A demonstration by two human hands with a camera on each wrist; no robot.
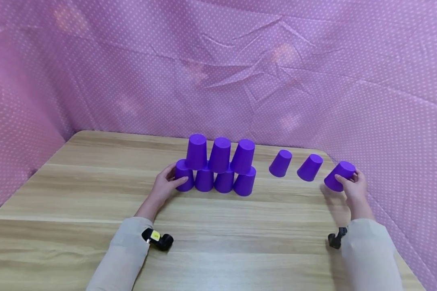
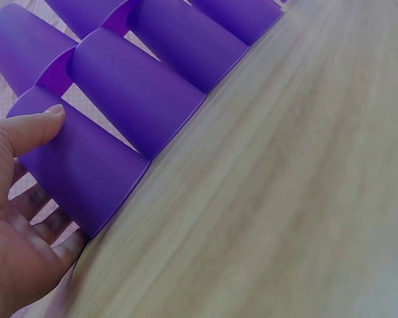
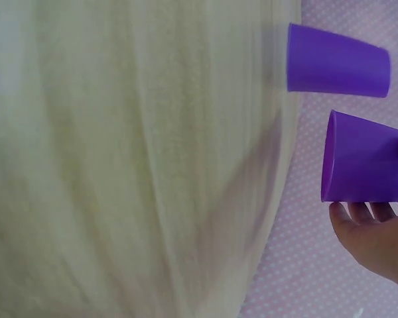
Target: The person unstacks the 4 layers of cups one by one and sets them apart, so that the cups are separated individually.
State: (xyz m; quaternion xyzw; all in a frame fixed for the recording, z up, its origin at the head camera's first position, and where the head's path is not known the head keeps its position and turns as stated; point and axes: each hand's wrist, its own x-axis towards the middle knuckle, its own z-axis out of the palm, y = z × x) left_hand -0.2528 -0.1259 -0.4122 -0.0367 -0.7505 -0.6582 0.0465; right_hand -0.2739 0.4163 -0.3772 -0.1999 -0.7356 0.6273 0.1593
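Observation:
Upside-down purple cups form two levels on the table in the head view, three above a longer bottom row. My left hand [image 1: 164, 184] is at the leftmost bottom cup [image 1: 184, 181], thumb across its front and fingers round its outer side; this cup's rim rests on the wood in the left wrist view. At the far right, my right hand [image 1: 356, 190] grips another upside-down purple cup [image 1: 338, 176] between thumb and fingers, lifted off the table, with a shadow beneath. Left of it stand two separate purple cups, one nearer [image 1: 309, 167] and one farther along [image 1: 280, 163].
The wood-grain table [image 1: 240, 242] has its right edge close by my right hand. Pink dotted cloth [image 1: 240, 81] hangs behind and along both sides. Each wrist wears a small black camera, one on the left [image 1: 162, 240] and one on the right [image 1: 336, 238].

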